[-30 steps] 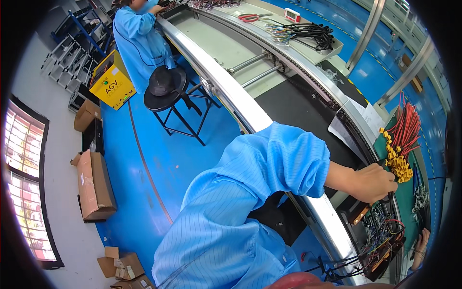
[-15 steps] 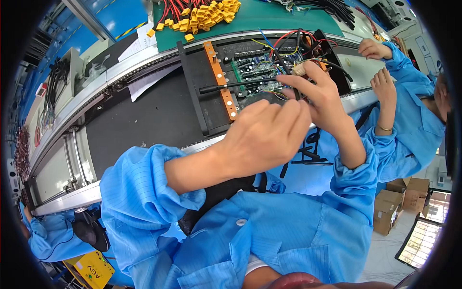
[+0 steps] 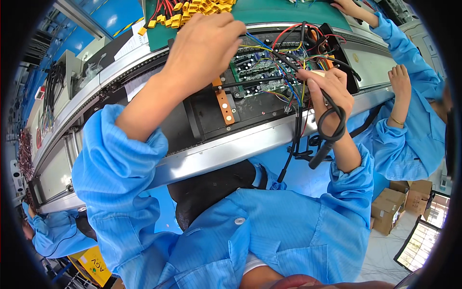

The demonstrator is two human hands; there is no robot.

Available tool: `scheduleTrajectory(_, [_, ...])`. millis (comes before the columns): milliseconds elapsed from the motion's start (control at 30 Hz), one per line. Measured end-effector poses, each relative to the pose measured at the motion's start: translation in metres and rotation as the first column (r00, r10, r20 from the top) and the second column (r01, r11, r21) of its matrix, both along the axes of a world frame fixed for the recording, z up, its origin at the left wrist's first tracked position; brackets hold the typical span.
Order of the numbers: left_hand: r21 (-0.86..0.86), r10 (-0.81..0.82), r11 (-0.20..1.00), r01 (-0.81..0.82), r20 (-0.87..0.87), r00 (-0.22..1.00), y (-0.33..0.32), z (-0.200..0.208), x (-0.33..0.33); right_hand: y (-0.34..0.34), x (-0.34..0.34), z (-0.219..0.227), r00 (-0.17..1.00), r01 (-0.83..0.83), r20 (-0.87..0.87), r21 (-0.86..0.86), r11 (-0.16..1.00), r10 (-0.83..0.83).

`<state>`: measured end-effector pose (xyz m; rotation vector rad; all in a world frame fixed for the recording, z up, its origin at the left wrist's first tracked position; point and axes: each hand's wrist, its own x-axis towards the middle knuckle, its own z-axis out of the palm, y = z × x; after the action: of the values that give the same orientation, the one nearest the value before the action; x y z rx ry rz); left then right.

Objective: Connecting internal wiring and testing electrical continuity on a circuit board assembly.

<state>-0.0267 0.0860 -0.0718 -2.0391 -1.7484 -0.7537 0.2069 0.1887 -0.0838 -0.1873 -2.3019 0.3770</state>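
Green circuit board, densely populated, is lying on a flat black base plate beneath thin coloured wires. Versus earlier frame: left hand is now covering the upper end of the flat orange bar, grip cannot be told; right hand is pinching a smooth black cable, now looping below it.

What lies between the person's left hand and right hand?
In the head view, a green circuit board lies between the left hand and the right hand, with coloured wires and black cables over it.
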Motion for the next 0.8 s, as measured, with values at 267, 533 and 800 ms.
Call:
scheduleTrajectory(267, [0.254, 0.027, 0.966, 0.044, -0.269, 0.963, 0.038, -0.020, 0.030, -0.008, 0.009, 0.005, 0.995, 0.062, -0.058, -0.300, 0.952, -0.083])
scheduleTrajectory(533, [0.247, -0.063, 0.949, 0.194, -0.457, 0.887, 0.029, 0.000, 0.043, -0.030, 0.031, 0.013, 0.989, 0.120, 0.015, -0.683, 0.720, -0.150])
scheduleTrajectory(800, [-0.553, -0.278, 0.821, 0.144, -0.166, 0.946, 0.037, 0.065, 0.048, -0.005, 0.040, 0.018, 0.992, 0.127, 0.071, -0.695, 0.707, -0.109])
